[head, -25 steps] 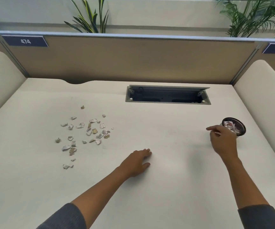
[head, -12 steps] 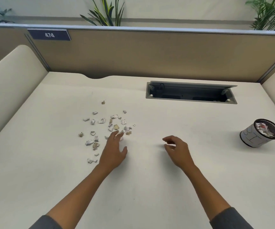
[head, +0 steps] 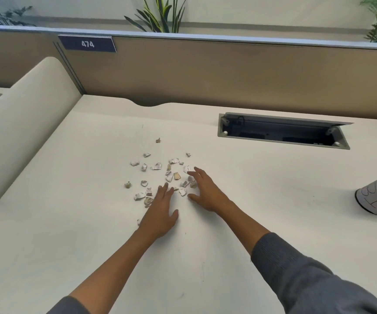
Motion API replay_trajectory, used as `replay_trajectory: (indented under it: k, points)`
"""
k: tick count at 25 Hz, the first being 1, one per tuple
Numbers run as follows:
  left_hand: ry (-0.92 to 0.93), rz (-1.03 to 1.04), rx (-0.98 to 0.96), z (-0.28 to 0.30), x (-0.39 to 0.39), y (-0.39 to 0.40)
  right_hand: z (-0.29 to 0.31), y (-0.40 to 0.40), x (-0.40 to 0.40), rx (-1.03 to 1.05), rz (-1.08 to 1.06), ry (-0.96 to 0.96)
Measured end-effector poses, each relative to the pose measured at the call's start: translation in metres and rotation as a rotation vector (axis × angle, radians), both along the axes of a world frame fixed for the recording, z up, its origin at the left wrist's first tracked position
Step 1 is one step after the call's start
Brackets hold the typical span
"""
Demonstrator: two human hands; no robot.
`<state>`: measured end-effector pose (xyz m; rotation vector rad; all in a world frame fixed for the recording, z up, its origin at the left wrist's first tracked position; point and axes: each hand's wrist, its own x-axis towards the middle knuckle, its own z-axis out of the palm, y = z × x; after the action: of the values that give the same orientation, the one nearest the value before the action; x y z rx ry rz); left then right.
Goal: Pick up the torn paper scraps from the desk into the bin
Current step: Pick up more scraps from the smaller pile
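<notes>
left hand (head: pixel 160 214): open, palm down, fingers spread flat at the near edge of the scrap pile; fingertips among the nearest pieces; grips nothing visible.
right hand (head: pixel 207 191): open, fingers splayed, low over the right side of the pile; fingertips at the scraps; whether it touches the desk cannot be told.
sleeves (head: pixel 300 277): dark grey, pushed up on both forearms.
torn paper scraps (head: pixel 155 166): white and tan bits scattered loose on the desk, centre-left, spreading far and left of both hands.
desk (head: pixel 69 223): cream top, cubicle type.
bin (head: pixel 375 196): small white cylinder, dark rim, tilted, at the right edge, well apart from the pile; scraps inside.
cable hatch (head: pixel 282 132): open, far right of the pile.
partition (head: pixel 228 71): tan, far side; plate (head: pixel 87 43) reads 474.
</notes>
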<state>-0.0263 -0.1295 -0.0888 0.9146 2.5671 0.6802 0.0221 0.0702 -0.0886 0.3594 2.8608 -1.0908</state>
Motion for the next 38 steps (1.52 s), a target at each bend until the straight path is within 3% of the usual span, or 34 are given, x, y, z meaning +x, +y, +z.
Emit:
replay_trajectory:
  k: [7, 14, 19, 25, 29, 32, 38]
  points:
    - [0.055, -0.025, -0.006, -0.004, -0.001, 0.039, -0.014, -0.001, 0.0, 0.251, 0.102, 0.101]
    - [0.141, -0.069, -0.151, -0.009, -0.01, 0.047, -0.013, -0.003, 0.017, 0.349, 0.051, 0.104]
    - [0.199, -0.075, -0.118, -0.009, -0.008, 0.041, -0.01, -0.004, 0.025, 0.406, 0.018, 0.062]
    - [0.165, -0.008, -0.118, -0.005, -0.001, 0.035, -0.006, -0.008, 0.034, 0.242, -0.119, 0.041]
    - [0.014, 0.17, 0.017, 0.01, -0.008, 0.031, -0.001, -0.006, 0.049, -0.122, -0.32, 0.006]
    - [0.019, 0.313, 0.07, 0.022, -0.03, 0.022, 0.0, -0.001, 0.063, -0.348, -0.448, -0.014]
    - [0.009, 0.281, 0.024, 0.016, -0.046, 0.01, 0.007, 0.004, 0.068, -0.185, -0.335, 0.04]
